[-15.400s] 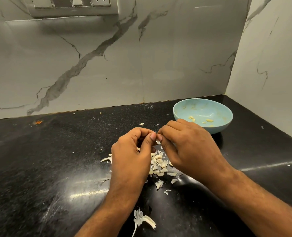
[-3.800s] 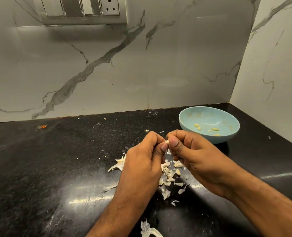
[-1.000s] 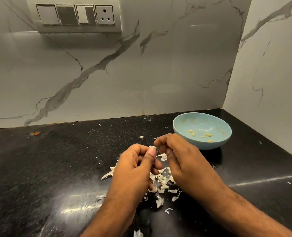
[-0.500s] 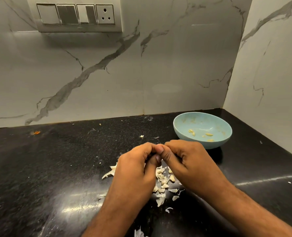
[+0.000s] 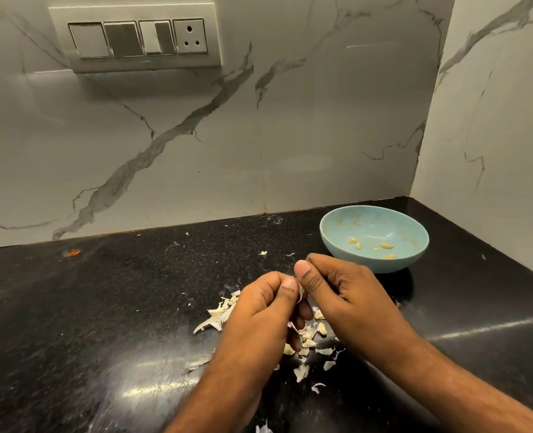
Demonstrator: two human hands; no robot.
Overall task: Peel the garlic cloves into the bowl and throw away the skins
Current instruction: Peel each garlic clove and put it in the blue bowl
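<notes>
Black stone counter [image 5: 103, 307]: you work at its back right corner, under marble-look walls.
Left hand [image 5: 259, 320]: your fingers curl in, thumb tip pinching a garlic clove [image 5: 299, 295]; only a pale sliver of it shows.
Right hand [image 5: 346, 301]: your thumb and forefinger close on the same clove from the other side; how much skin remains cannot be made out.
Bowl [image 5: 346, 254]: pale blue, just beyond your right hand, near edge hidden by your knuckles; a few peeled cloves [image 5: 355, 243] lie inside.
Skins [image 5: 309, 339]: loose heap under both hands, partly covered; one scrap is cut off at the bottom edge.
Switch plate [image 5: 137, 39]: on the wall, upper left.
</notes>
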